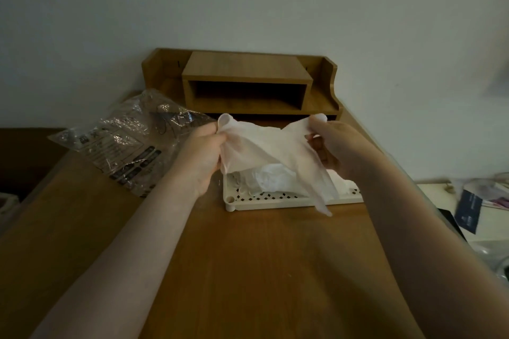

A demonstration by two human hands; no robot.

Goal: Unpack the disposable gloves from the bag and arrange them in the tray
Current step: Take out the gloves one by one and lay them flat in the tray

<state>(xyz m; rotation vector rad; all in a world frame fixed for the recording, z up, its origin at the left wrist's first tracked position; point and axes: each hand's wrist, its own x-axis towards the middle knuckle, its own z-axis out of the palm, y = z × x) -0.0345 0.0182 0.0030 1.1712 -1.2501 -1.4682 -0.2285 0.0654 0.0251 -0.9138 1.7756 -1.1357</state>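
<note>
Hands (pixel 205 153) (pixel 337 143) hold glove (pixel 264 146) above tray (pixel 278 199), wooden desk (pixel 261 270).

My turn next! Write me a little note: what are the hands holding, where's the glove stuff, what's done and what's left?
Left hand and right hand each grip an end of one white glove, stretched out above the tray.
The tray sits on the wooden desk and already holds a pile of white gloves.
The clear bag lies left of the tray; whether any gloves remain inside, I cannot tell.
Left: lay this glove in the tray, check the bag, tidy the pile.
</note>
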